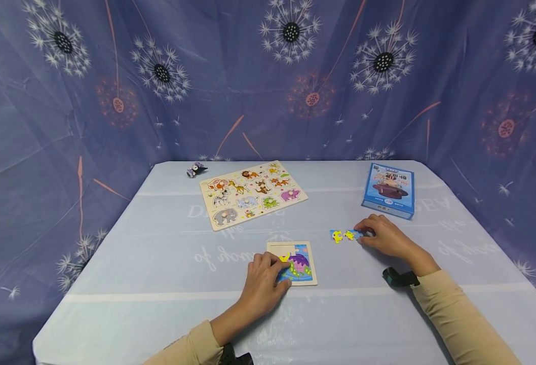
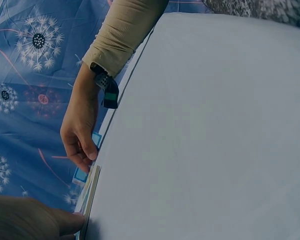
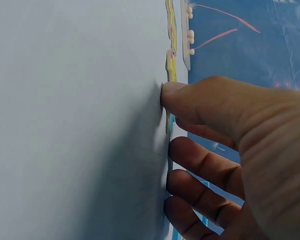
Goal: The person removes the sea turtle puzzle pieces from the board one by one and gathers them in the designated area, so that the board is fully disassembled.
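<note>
A small wooden-framed jigsaw puzzle (image 1: pixel 314 274) lies flat near the table's middle, showing a purple, pink and blue picture. Its upper-left part is a bare pale recess. My left hand (image 1: pixel 262 279) holds the puzzle by its left and near side, with the fingers covering part of the picture. In the left wrist view, the thumb touches the frame's edge (image 2: pixel 93 186). To the right, my right hand (image 1: pixel 386 236) pinches a yellow-and-blue puzzle piece (image 1: pixel 351 234) on the tabletop. Just left of it lies another yellow-and-blue piece (image 1: pixel 337 236).
Farther back lies a wooden animal peg puzzle (image 1: pixel 268 205). A blue box (image 1: pixel 389 190) with a hat picture stands at the back right. Near the back left edge is a small dark-and-purple figure (image 1: pixel 196 169). A dandelion-print curtain (image 1: pixel 231 76) hangs behind the table.
</note>
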The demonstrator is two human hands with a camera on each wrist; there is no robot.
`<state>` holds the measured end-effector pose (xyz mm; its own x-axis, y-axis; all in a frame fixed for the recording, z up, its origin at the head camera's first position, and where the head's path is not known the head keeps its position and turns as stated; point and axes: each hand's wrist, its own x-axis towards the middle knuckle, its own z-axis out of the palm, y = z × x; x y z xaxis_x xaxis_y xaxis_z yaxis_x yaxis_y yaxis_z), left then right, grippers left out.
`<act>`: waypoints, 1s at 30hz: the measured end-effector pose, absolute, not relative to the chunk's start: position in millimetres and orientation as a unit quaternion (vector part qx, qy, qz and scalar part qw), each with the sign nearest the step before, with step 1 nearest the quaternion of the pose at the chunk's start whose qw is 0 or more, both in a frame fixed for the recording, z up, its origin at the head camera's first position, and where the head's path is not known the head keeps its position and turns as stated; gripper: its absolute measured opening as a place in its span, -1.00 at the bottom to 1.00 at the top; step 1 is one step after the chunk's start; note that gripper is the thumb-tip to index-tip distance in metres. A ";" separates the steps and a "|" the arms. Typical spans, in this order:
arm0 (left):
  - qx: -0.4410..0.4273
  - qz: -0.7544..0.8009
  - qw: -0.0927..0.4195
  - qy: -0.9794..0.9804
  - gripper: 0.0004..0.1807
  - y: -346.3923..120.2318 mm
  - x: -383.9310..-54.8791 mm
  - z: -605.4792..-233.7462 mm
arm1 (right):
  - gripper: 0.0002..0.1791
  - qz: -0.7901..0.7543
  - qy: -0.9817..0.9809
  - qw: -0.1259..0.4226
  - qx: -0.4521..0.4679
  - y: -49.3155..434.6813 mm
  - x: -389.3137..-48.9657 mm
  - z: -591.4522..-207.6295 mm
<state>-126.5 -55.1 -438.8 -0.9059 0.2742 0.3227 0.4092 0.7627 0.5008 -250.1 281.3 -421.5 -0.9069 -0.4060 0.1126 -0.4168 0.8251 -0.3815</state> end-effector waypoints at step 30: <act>-0.206 -0.286 0.129 -0.927 -0.71 -36.5 -135.5 -436.3 | -0.64 0.201 -0.955 0.005 0.217 282.7 -249.4 -421.1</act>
